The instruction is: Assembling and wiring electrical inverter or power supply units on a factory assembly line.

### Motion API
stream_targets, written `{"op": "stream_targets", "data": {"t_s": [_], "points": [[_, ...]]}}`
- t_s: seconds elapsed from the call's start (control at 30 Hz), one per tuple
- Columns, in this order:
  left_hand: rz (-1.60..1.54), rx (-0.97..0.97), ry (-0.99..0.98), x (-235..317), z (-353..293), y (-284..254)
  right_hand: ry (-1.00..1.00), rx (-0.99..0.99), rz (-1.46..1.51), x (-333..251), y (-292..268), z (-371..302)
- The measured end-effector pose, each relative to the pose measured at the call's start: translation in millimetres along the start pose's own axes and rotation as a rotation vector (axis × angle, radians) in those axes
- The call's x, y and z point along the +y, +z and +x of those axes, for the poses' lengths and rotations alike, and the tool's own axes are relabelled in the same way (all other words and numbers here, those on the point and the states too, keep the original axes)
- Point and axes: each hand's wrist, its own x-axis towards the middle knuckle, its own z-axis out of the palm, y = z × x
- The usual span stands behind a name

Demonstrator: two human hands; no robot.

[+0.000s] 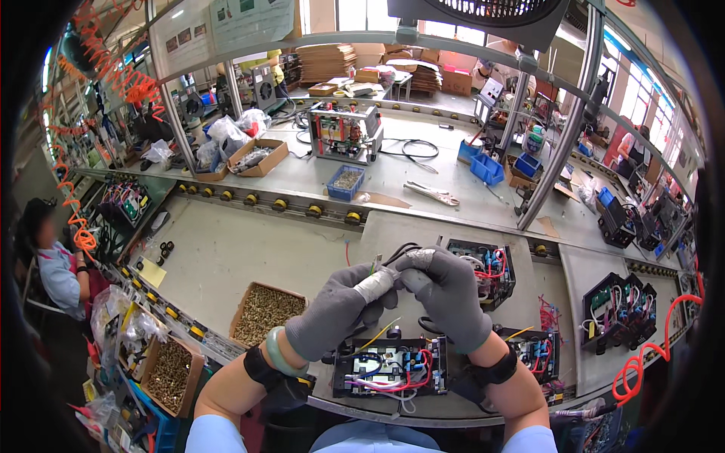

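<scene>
My left hand (332, 309) and my right hand (450, 296), both in grey gloves with whitish tape round some fingers, meet in front of me above the bench. Their fingertips pinch together on a black cable (402, 251), which loops up just beyond the fingers. The gripped end is mostly hidden by the gloves. Below the hands lies an open black circuit unit (390, 368) with blue parts and red, white and yellow wires. A second such unit (538, 355) sits beside my right wrist, and another (491, 272) stands beyond my right hand.
Left of my left hand stands a carton of small brass-coloured parts (266, 313); another parts box (172, 375) sits lower left. A roller rail (279, 205) crosses behind. More circuit units (619, 311) lie at right, near a coiled red hose (630, 377). A person (60, 264) sits far left.
</scene>
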Motion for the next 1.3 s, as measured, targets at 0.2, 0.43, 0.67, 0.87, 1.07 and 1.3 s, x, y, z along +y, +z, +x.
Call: {"op": "stream_targets", "data": {"t_s": [0.2, 0.43, 0.67, 0.87, 1.07, 1.3], "points": [[0.0, 0.047, 0.112, -8.2, -1.6, 0.1, -0.149, 0.037, -0.091, 2.6, 5.5, -7.1], [0.283, 0.224, 0.319, -14.6, -5.4, 8.4, -0.233, 0.095, -0.241, -0.9, 10.9, -13.4], [0.313, 0.194, 0.333, -20.9, -0.8, 3.5, -0.302, 0.153, -0.268, -4.4, 15.6, -18.3], [0.301, 0.035, 0.325, -21.0, 0.8, -10.6, -0.3, 0.114, -0.245, 1.8, 19.1, -19.8], [0.108, -0.024, 0.107, -11.4, 6.5, -6.0, 0.031, 0.149, 0.1, 26.9, 8.8, -10.2], [-0.012, 0.047, 0.065, -24.6, 18.5, -3.3, 0.464, 0.058, 0.695, 16.0, 31.1, -11.2]]}}
